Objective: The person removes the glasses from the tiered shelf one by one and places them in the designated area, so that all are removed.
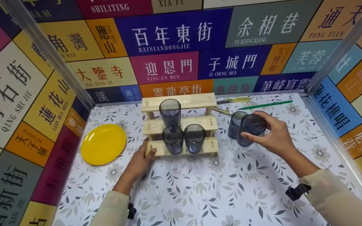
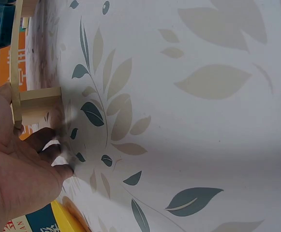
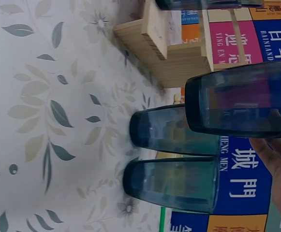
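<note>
Thumb and fingers of my right hand pinch a smoky glass above the patterned table, beside two standing glasses; my left hand grips the wooden rack by the left end of its lowest step, three more glasses on the rack

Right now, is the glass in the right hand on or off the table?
Off: right wrist view shows the held glass clear of the table, unlike two glasses standing beyond.
</note>
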Demonstrator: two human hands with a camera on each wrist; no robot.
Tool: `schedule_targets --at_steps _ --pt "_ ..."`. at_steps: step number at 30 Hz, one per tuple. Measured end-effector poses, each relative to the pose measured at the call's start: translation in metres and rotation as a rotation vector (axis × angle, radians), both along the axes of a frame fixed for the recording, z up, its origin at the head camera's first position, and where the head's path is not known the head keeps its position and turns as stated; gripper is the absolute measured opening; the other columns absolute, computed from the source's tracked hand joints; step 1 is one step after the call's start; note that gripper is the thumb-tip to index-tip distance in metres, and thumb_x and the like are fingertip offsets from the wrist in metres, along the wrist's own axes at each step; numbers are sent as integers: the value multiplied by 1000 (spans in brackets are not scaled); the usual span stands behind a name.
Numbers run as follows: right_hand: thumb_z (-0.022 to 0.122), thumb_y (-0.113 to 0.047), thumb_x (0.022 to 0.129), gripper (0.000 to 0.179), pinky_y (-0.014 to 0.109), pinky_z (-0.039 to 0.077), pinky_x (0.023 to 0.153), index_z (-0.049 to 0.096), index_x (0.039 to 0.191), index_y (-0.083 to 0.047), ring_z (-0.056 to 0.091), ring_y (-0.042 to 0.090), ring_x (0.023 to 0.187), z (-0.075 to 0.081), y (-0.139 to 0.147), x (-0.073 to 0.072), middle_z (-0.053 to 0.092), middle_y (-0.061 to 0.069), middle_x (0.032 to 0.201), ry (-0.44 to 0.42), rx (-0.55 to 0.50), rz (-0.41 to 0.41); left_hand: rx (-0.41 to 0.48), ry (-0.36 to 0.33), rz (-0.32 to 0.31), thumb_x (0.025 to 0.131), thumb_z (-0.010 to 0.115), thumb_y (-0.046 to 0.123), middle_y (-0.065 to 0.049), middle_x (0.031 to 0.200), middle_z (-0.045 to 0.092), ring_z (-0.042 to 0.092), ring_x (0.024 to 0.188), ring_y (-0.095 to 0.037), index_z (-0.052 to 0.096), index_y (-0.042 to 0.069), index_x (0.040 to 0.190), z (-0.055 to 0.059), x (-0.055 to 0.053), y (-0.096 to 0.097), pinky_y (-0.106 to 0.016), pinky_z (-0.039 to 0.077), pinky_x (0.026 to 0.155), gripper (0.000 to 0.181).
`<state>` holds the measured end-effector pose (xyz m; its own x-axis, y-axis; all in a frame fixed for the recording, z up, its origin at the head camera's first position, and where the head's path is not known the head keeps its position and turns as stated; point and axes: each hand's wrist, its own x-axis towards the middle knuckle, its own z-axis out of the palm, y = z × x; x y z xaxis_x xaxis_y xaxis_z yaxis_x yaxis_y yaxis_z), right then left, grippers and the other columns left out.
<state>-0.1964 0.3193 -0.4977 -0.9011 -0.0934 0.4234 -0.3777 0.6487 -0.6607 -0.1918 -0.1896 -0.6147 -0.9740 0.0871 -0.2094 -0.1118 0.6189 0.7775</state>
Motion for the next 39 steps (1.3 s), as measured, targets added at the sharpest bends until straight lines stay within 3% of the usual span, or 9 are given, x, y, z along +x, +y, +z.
schedule_targets --at_steps 7,11,22,29,36,39 --pt "105 -30 77 84 -2 45 94 67 149 -10 76 37 117 -19 2 6 77 16 132 -43 -22 -37 6 5 -3 117 51 51 -25 181 28 34 165 -47 16 16 179 0 1 0 -63 28 135 80" --pt "105 -26 76 85 -3 44 92 67 150 -7 77 41 115 -28 3 9 78 20 131 -35 -25 -44 5 -1 -7 117 51 51 -23 182 26 33 166 -46 15 16 180 1 0 0 -63 28 135 81" --pt "108 -26 72 83 -1 42 84 71 144 -5 78 39 106 -57 -1 8 80 21 125 -6 -18 -97 2 -4 -1 117 51 52 -24 181 27 32 166 -47 15 18 180 1 0 -1 -64 27 135 80" --pt "106 -33 75 82 7 40 82 70 144 -6 75 37 106 -71 -4 6 78 22 128 -43 -4 -127 -7 -10 4 117 50 52 -25 181 26 31 166 -47 15 18 180 1 1 -1 -64 26 135 79" --pt "105 -40 75 81 7 41 84 70 142 -10 75 33 113 -81 -6 7 78 15 129 -76 -3 -155 0 -4 2 116 51 53 -25 181 27 31 166 -47 16 16 179 2 1 0 -64 27 135 81" --pt "105 -42 76 82 19 47 88 69 142 -10 75 37 116 -84 -8 8 78 16 130 -81 11 -168 -1 5 -1 116 52 52 -26 181 27 32 166 -48 17 15 179 2 1 0 -65 27 135 81"
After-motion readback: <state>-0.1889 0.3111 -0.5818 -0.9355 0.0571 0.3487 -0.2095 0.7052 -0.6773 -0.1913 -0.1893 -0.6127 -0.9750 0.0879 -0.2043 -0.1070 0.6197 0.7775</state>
